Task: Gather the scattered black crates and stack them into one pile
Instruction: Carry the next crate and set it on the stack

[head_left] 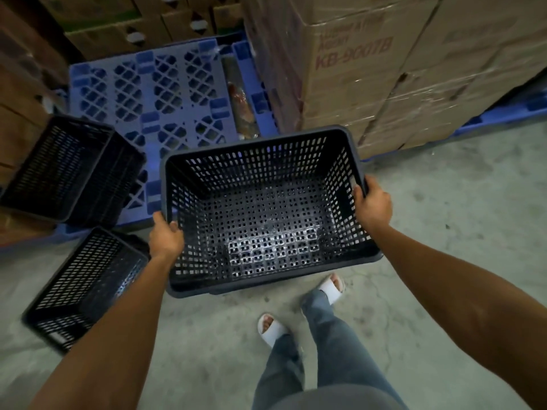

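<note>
A black perforated crate (pixel 266 220) hangs upright above the concrete floor, open side up and empty. My left hand (pixel 165 236) grips its left rim and my right hand (pixel 373 204) grips its right rim. A second black crate (pixel 68 170) lies tilted on the front left corner of the blue pallet. A third black crate (pixel 83 288) lies tilted on the floor at the lower left, partly behind my left forearm.
A blue plastic pallet (pixel 165 93) lies ahead on the floor. Wrapped cardboard boxes (pixel 399 69) are stacked at the right on another blue pallet, more boxes at the back and left. My feet in white sandals (pixel 273 327) stand on the grey concrete floor.
</note>
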